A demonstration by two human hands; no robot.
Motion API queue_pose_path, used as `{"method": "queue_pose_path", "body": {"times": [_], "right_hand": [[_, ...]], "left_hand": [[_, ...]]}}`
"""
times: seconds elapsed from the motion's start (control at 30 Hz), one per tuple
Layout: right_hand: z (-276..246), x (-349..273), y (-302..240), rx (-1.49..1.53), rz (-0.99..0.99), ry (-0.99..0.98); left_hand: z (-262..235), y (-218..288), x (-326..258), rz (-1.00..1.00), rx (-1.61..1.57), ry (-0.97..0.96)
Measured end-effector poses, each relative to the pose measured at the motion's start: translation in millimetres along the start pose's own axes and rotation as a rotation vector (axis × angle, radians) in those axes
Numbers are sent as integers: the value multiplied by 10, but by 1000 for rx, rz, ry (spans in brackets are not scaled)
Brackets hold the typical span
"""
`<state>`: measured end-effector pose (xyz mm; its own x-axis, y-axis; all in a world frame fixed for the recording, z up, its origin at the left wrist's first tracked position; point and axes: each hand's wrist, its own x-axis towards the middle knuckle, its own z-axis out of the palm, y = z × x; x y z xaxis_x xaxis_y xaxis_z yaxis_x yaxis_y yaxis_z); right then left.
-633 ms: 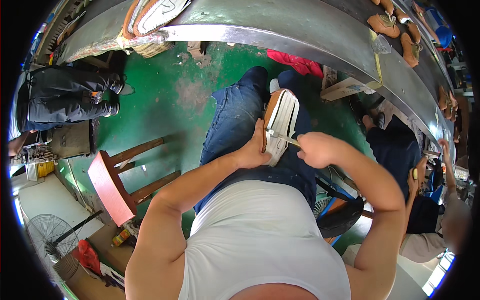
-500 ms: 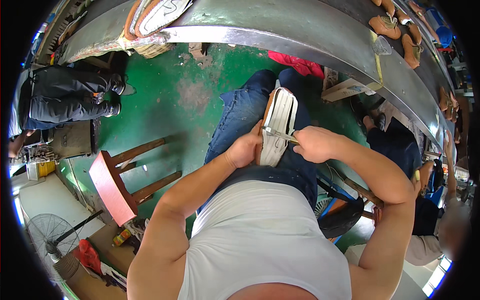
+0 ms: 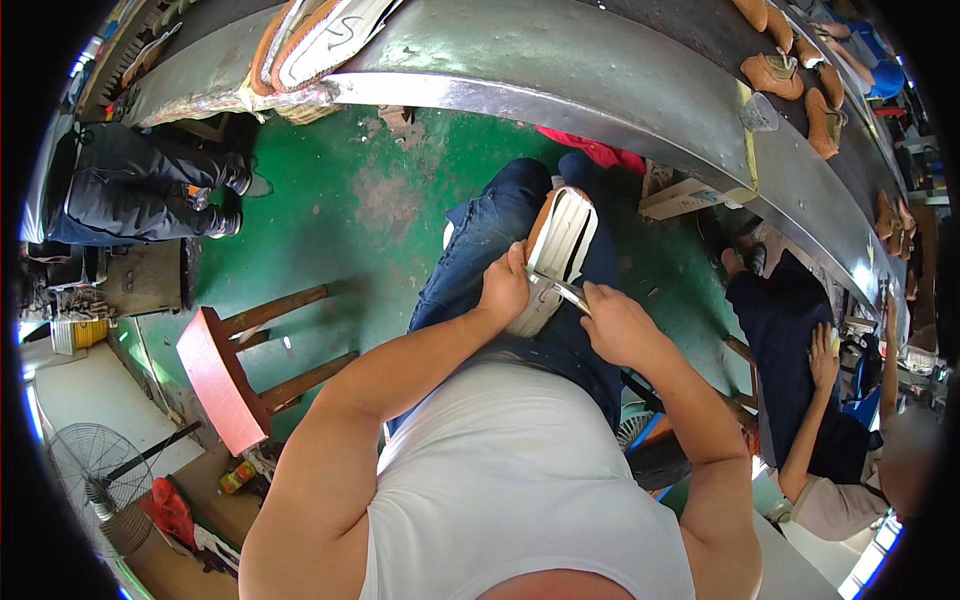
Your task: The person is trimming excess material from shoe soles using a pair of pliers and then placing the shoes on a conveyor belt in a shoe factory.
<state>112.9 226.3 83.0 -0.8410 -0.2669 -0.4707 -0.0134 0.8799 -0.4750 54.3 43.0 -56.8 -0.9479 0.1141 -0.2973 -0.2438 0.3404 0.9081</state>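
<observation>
A brown shoe [image 3: 563, 232] lies sole-up across my thighs, its underside white and ridged with dark gaps along the edge. My left hand [image 3: 507, 284] is closed around the shoe's left side, thumb up along the edge. Gripped in my right hand [image 3: 622, 323] is a metal hammer-like tool [image 3: 572, 294]. Its head is over the sole close to my left thumb; whether it touches is too small to tell. My right fingers cover most of the tool's handle.
Ahead runs a long metal-edged bench [image 3: 450, 95] with a pair of shoes sole-up [image 3: 325, 45] and several brown shoes [image 3: 775, 75]. A red stool [image 3: 222, 380] and a fan [image 3: 95, 480] stand left. One person stands far left; another [image 3: 800, 350] sits right.
My right hand has swung down and inward, its elbow drawing closer to my body. The tool's head has shifted slightly lower on the sole. The person at right has shifted an arm.
</observation>
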Motion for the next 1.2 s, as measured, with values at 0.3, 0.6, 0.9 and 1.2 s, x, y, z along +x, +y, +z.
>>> {"method": "queue_pose_path", "body": {"times": [0.3,0.6,0.9,1.2], "right_hand": [[62,173,10,-176,-4,255],[460,216,115,309,182,303],[-310,181,418,597,308,-150],[79,543,550,213,99,250]], "left_hand": [[-101,188,-46,105,77,-44],[-172,156,2,535,238,-119],[-300,480,43,394,559,-423],[-408,764,-67,309,739,-575]]}}
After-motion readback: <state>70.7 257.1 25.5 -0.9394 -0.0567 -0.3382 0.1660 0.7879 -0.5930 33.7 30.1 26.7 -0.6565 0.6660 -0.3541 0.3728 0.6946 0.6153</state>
